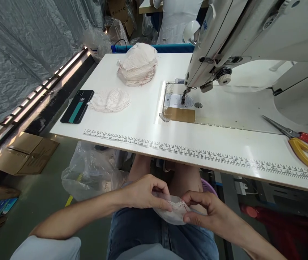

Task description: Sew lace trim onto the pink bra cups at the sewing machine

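Observation:
Over my lap, a small piece of sheer white fabric [171, 215] with reddish thread along its edge is held between both hands. My left hand [154, 195] pinches its left side between thumb and fingers. On the other side, my right hand [201, 207] grips the fabric with thumb and forefinger. On the white sewing table [140, 115] above lie a lacy white piece [110, 100] and a stack of similar white fabric pieces [139, 65] with reddish edges.
A sewing machine [213, 47] takes up the right of the table. Scissors [297, 137] with red and yellow handles lie at the right edge, a phone [77, 107] at the left. Below are a plastic bag [89, 173] and a cardboard box [25, 153]. Another person [178, 21] sits behind.

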`<control>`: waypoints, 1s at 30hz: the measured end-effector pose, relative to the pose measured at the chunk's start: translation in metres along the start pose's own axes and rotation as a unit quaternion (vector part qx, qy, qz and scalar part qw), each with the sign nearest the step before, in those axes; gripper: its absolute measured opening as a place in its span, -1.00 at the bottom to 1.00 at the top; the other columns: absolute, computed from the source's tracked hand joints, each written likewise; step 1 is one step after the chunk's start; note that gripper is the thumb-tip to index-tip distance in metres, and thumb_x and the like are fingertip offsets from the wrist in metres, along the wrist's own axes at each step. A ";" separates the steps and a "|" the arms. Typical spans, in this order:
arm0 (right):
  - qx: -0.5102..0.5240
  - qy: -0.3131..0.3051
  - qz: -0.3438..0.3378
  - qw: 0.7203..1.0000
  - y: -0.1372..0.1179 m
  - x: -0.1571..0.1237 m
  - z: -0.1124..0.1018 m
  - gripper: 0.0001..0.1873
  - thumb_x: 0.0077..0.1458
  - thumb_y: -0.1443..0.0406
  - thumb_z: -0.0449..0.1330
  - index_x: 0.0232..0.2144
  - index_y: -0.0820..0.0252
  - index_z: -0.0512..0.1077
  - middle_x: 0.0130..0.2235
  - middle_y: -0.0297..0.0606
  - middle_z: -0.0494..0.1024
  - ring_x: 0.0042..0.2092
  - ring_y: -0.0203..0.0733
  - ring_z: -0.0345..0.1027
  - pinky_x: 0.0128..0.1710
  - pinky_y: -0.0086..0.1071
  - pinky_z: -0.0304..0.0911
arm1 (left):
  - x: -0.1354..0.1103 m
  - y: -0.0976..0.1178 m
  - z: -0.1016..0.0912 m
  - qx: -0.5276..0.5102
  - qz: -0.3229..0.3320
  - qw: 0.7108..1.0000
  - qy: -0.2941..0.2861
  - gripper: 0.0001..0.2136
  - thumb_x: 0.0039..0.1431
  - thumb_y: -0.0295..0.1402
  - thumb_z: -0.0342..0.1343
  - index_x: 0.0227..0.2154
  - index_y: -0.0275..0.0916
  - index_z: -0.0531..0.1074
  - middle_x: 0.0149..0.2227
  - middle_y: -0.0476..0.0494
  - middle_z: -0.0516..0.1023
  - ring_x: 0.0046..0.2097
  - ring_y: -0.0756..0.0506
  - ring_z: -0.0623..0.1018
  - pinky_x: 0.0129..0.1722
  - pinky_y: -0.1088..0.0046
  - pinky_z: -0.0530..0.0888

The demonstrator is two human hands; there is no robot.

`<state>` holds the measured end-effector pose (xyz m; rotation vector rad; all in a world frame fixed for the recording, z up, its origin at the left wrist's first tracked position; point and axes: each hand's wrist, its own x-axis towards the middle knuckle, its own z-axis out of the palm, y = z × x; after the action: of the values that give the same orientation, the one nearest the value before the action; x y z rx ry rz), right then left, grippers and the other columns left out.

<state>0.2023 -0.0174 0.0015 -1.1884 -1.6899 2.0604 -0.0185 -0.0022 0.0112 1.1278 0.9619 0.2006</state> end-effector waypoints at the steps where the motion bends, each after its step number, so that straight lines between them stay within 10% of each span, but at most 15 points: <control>1: -0.007 0.003 -0.005 1.000 0.000 0.001 0.001 -0.77 0.00 0.12 0.27 -0.43 0.18 0.47 -0.45 -0.36 0.43 -0.36 -0.24 0.27 -0.35 -0.47 0.16 | 0.000 -0.001 0.000 0.000 -0.001 1.000 0.003 -0.77 -0.12 -0.27 0.31 -0.50 -0.36 0.48 -0.54 0.00 0.41 -0.48 0.08 0.32 -0.50 0.61 0.23; 30: -0.093 0.058 -0.042 0.993 -0.011 0.006 0.008 -0.66 0.13 0.04 0.13 -0.45 0.15 0.48 -0.48 -0.34 0.46 -0.42 -0.25 0.27 -0.44 -0.46 0.14 | -0.006 -0.009 -0.003 0.027 0.078 0.995 0.057 -0.79 -0.11 -0.27 0.30 -0.49 -0.34 0.52 -0.49 -0.07 0.51 -0.39 -0.01 0.45 -0.41 0.58 0.33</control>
<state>0.1891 -0.0161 0.0084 -1.2403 -1.8751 1.7814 -0.0275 -0.0082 0.0068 1.2530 0.9844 0.3699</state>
